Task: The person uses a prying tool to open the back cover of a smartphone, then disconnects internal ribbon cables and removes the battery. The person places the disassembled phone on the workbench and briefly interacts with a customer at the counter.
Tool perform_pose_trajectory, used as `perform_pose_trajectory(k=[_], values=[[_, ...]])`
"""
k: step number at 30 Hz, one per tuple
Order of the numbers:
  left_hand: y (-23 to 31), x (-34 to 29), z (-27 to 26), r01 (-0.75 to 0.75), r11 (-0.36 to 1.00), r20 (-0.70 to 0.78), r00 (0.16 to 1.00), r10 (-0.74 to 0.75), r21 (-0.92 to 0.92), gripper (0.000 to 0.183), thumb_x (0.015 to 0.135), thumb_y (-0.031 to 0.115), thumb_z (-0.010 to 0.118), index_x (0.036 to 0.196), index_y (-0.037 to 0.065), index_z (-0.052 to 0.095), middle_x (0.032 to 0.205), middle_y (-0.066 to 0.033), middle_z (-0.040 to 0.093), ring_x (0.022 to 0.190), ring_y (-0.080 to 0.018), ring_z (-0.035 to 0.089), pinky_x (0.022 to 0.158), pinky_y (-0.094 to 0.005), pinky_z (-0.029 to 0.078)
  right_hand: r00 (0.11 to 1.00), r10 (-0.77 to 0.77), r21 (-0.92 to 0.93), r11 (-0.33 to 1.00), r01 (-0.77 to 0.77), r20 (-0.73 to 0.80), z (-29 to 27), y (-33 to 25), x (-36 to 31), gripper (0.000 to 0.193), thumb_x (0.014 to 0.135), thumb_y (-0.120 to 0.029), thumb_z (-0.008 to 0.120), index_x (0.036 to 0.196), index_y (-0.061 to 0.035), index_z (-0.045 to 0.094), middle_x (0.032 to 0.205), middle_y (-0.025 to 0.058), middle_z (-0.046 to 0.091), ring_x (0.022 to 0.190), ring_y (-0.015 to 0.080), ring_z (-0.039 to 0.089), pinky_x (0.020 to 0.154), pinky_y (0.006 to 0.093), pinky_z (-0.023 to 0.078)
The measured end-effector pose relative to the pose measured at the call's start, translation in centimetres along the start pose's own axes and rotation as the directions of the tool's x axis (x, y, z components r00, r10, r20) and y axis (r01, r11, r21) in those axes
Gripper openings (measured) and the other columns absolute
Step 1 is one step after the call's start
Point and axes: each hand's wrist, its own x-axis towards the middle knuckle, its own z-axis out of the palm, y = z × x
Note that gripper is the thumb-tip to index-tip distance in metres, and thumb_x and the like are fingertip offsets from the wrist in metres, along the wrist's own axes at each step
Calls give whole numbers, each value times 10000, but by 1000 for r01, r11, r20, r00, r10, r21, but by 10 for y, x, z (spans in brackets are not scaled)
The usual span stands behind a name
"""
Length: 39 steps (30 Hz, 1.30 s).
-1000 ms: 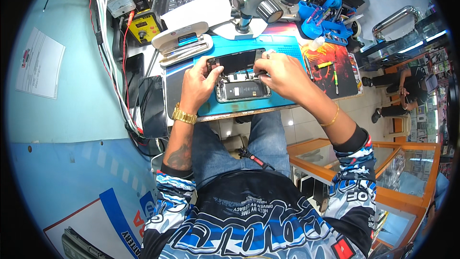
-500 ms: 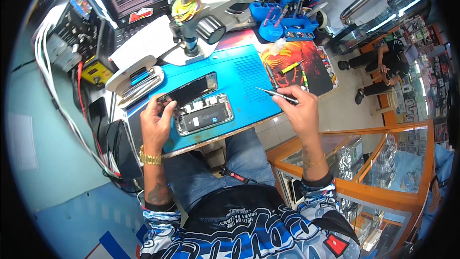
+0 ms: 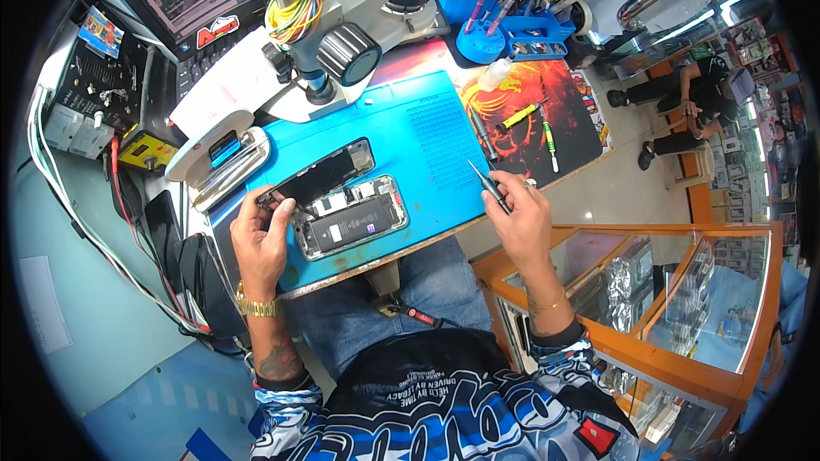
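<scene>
My left hand [image 3: 262, 239] grips the near-left end of a black phone screen [image 3: 329, 172] between thumb and fingers. That screen lies tilted along the far side of an opened phone body [image 3: 354, 218], whose battery and inner parts are exposed. Both are on a blue repair mat [image 3: 436, 196]. In my right hand [image 3: 521, 218] is a slim dark precision screwdriver [image 3: 495, 192], pinched with its thin tip pointing away over the mat's right part, clear of the phone. Whether the screen's cable still joins the body is hidden by my left fingers.
A microscope [image 3: 342, 51] stands behind the mat. Left of it lies an open case [image 3: 226, 162] with tools. Several pens and screwdrivers [image 3: 519, 115] rest on the red-black mat to the right, beside a blue organizer [image 3: 538, 38]. A person [image 3: 696, 102] sits beyond a glass display case [image 3: 632, 290].
My view has shifted, so the bench sits lower-left. My right hand has turned the screwdriver more upright, its tip now pointing farther away. My left hand keeps its hold on the screen.
</scene>
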Motion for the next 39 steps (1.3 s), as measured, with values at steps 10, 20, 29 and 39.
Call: perform_pose_trajectory(k=[10, 20, 29, 39], values=[[0, 2, 1, -21, 999, -1, 1000, 21, 32, 180, 968, 50, 710, 1103, -43, 636, 838, -25, 677, 722, -52, 590, 636, -231, 471, 950, -66, -175, 977, 124, 305, -5, 0, 23, 468, 820, -126, 666, 1281, -46, 689, 875, 224, 678, 800, 411, 667, 734, 501, 533], [-5, 1, -1, -4, 1000, 57, 998, 3, 8, 199, 994, 49, 678, 1166, -33, 621, 885, 0, 661, 768, -39, 581, 674, -213, 470, 891, 41, -199, 978, 56, 452, -19, -6, 22, 600, 794, -160, 615, 1386, -66, 629, 882, 278, 678, 824, 430, 674, 785, 501, 542], [0, 4, 0, -79, 995, 12, 997, 79, 60, 151, 972, 106, 717, 1050, 3, 639, 848, -6, 688, 751, -45, 594, 670, -233, 485, 674, 135, 573, 423, -702, 726, 26, -85, 11, 203, 980, -85, 556, 1131, 12, 652, 676, -8, 546, 516, 61, 492, 452, 223, 449], [0, 2, -1, -94, 995, 3, 996, 94, 40, 207, 952, 160, 737, 1064, 4, 661, 808, -89, 744, 690, -137, 687, 630, -295, 511, 504, 231, 430, 305, -850, 832, 74, -102, 36, 197, 1009, -122, 586, 1155, 4, 627, 639, -26, 508, 431, 50, 388, 362, 246, 316]])
